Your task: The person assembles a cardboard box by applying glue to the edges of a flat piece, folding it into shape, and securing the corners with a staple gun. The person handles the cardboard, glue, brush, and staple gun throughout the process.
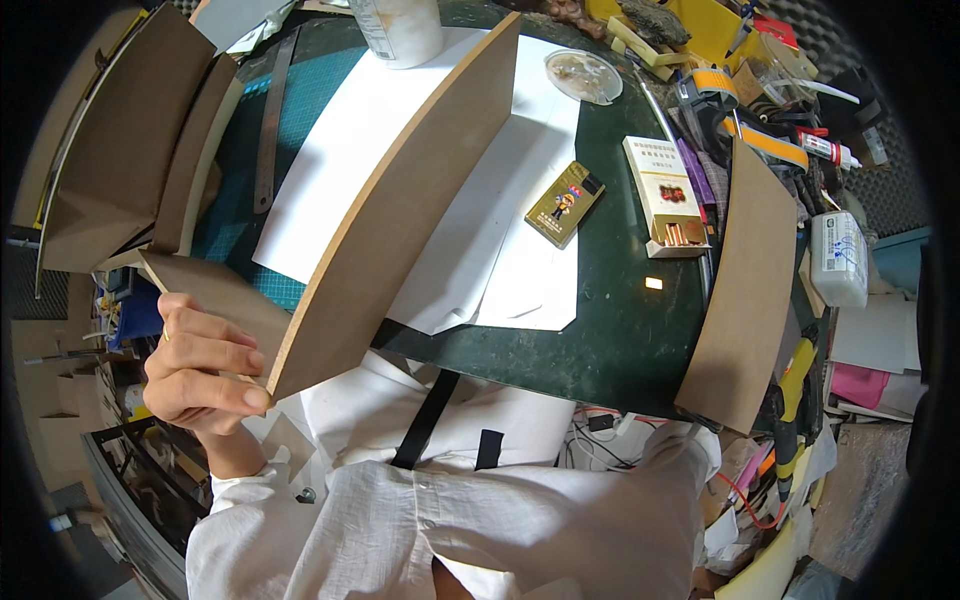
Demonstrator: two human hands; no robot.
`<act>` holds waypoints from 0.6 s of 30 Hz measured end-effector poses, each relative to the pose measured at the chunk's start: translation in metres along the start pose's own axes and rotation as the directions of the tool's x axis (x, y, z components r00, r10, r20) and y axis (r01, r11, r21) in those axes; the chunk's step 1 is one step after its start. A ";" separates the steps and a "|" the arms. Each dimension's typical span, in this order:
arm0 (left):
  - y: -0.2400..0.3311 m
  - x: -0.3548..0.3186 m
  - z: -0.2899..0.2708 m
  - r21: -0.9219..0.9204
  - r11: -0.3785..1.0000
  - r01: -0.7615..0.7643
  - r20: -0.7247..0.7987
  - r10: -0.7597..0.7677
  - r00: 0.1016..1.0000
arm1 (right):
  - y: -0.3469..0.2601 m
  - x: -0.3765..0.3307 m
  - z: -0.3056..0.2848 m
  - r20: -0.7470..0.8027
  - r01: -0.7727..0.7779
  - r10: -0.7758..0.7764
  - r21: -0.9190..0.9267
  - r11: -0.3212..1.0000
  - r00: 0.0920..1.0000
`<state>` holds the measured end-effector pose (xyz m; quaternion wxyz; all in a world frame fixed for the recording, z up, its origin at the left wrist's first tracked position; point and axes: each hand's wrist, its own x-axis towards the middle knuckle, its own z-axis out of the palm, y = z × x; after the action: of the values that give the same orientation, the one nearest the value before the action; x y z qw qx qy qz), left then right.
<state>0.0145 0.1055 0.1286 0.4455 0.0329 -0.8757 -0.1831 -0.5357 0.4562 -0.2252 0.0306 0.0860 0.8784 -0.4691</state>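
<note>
My left hand is closed, with thumb and fingers pinching the near lower corner of a long brown fibreboard panel. The panel stands on edge, slanting from my hand up across the table. A second brown board lies behind my fingers; whether they touch it, I cannot tell. Beneath the panel are white paper sheets. To its right, on the paper's edge, rests a flat olive-gold case with a cartoon figure. An open white cigarette pack lies farther right. My right hand is out of view.
A dark green table carries a teal cutting mat, a metal ruler, a white tub and a clear lid. Brown boards stand at left. Another board leans at the right edge beside clamps and clutter.
</note>
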 end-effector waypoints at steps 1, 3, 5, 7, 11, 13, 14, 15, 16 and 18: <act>0.000 0.000 0.000 0.000 1.000 0.000 0.001 0.000 1.000 | 0.000 0.000 0.000 0.001 -0.001 0.001 0.000 1.000 1.000; 0.000 -0.001 0.000 -0.003 1.000 -0.004 0.002 0.004 1.000 | -0.001 0.000 0.002 0.003 0.000 0.000 0.006 1.000 1.000; -0.002 -0.002 0.000 -0.006 1.000 -0.008 -0.004 0.008 1.000 | -0.002 0.000 0.004 0.006 -0.001 0.000 0.010 1.000 1.000; -0.001 -0.001 0.000 -0.003 1.000 0.000 -0.008 -0.001 1.000 | -0.004 0.000 0.004 0.013 0.001 -0.001 0.010 1.000 1.000; 0.002 -0.001 0.001 0.006 1.000 0.009 -0.017 -0.009 1.000 | -0.005 -0.003 0.007 0.026 -0.001 0.001 0.013 1.000 1.000; 0.002 -0.001 0.002 0.002 1.000 0.012 -0.023 -0.012 1.000 | -0.007 -0.002 0.008 0.026 0.003 -0.003 0.015 1.000 1.000; 0.002 0.000 0.002 0.000 1.000 0.014 -0.025 -0.014 1.000 | -0.008 -0.001 0.009 0.028 0.003 -0.003 0.019 1.000 1.000; 0.001 0.000 0.002 0.002 1.000 0.011 -0.022 -0.011 1.000 | -0.008 -0.002 0.009 0.032 0.000 -0.001 0.016 1.000 0.999; 0.001 -0.001 0.002 0.004 1.000 0.008 -0.019 -0.008 1.000 | -0.008 -0.002 0.009 0.034 0.000 0.000 0.014 1.000 0.999; 0.001 -0.001 0.001 0.007 1.000 0.001 -0.015 -0.001 1.000 | -0.010 -0.002 0.011 0.036 0.003 -0.004 0.018 1.000 0.999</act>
<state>0.0143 0.1068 0.1279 0.4517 0.0364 -0.8731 -0.1800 -0.5359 0.4417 -0.2227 0.0448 0.0763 0.8738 -0.4783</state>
